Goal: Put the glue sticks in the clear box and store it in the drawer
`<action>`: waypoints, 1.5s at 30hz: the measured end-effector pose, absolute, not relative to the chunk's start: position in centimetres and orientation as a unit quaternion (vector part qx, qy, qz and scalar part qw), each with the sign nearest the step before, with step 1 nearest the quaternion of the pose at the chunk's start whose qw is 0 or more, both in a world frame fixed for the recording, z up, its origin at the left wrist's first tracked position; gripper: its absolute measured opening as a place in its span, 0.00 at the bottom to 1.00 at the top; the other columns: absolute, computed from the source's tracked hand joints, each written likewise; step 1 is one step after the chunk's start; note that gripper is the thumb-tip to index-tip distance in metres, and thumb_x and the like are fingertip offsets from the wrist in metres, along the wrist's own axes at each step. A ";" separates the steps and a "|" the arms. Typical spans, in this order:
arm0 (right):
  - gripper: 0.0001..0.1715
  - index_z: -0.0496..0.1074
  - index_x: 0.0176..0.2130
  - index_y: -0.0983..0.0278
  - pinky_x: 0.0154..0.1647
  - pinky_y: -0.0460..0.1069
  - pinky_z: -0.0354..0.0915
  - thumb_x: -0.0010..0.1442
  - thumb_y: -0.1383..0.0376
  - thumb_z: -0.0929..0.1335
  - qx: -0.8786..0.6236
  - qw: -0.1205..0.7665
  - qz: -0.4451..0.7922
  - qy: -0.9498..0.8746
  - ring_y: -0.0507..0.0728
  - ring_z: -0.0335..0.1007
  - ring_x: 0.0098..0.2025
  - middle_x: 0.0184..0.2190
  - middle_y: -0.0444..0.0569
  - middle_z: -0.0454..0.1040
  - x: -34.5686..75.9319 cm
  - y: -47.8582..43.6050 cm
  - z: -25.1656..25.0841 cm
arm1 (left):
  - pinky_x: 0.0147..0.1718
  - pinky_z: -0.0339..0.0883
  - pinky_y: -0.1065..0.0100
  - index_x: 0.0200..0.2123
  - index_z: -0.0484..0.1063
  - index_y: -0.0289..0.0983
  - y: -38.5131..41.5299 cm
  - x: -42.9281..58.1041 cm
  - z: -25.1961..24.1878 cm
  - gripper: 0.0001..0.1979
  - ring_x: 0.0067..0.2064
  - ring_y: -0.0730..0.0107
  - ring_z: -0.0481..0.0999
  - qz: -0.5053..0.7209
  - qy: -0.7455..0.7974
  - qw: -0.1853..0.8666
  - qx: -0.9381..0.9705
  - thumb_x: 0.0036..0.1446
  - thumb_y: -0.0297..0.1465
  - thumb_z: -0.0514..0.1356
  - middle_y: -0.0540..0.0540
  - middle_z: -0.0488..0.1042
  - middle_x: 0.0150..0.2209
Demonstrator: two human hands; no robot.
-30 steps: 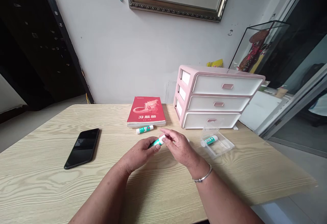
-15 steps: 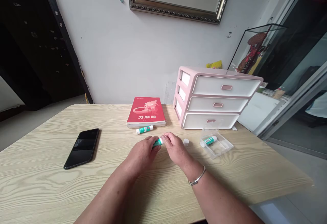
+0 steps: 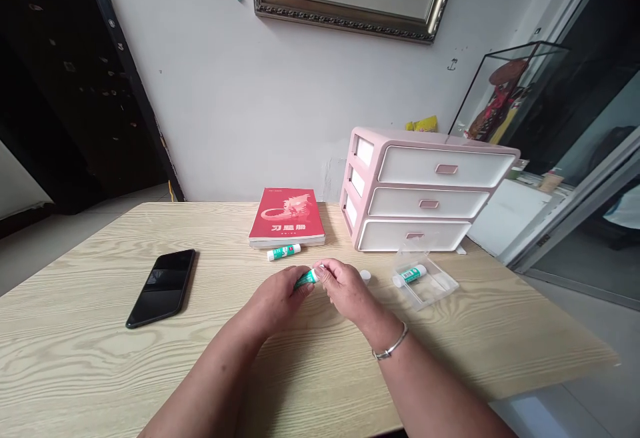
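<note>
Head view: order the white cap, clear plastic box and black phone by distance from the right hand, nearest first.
From the right hand:
1. White cap: just right of the hand, on the table.
2. Clear plastic box: farther right, on the table.
3. Black phone: far left, on the table.

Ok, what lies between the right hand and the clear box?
The head view shows a small white cap between the right hand and the clear box.

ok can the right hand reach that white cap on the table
Probably yes: the white cap sits just beyond the right hand with nothing between them, though that hand is on the glue stick and would likely need to let go.
</note>
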State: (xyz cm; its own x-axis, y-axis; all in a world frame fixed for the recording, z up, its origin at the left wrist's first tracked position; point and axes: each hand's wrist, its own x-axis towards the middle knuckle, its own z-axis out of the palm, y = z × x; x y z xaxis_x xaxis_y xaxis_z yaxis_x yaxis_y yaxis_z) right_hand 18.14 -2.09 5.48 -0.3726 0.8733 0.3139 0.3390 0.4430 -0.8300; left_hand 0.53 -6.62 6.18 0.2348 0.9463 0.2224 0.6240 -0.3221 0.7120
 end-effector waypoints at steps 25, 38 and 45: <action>0.29 0.68 0.54 0.63 0.20 0.44 0.63 0.65 0.46 0.61 -0.401 0.476 0.458 -0.634 0.49 0.62 0.20 0.25 0.41 0.69 18.4 -1.4 5.0 | 0.24 0.54 0.71 0.36 0.69 0.36 -6.9 0.3 7.6 0.19 0.24 0.74 0.60 0.458 0.498 0.471 0.566 0.60 0.47 0.54 0.52 0.65 0.25; 0.23 0.75 0.44 0.63 0.23 0.44 0.59 0.67 0.51 0.61 -0.432 0.426 0.394 -0.691 0.50 0.62 0.21 0.20 0.40 0.66 17.9 -1.3 3.6 | 0.14 0.44 0.71 0.17 0.60 0.39 -5.8 -0.4 6.7 0.20 0.14 0.77 0.51 0.610 0.469 0.521 0.369 0.54 0.44 0.53 0.53 0.58 0.14; 0.23 0.75 0.42 0.64 0.24 0.45 0.59 0.67 0.51 0.60 -0.415 0.427 0.405 -0.694 0.51 0.62 0.22 0.18 0.40 0.65 17.6 -1.7 4.1 | 0.14 0.42 0.71 0.14 0.58 0.39 -5.9 -0.1 6.8 0.19 0.14 0.77 0.49 0.621 0.455 0.521 0.368 0.53 0.41 0.52 0.54 0.54 0.12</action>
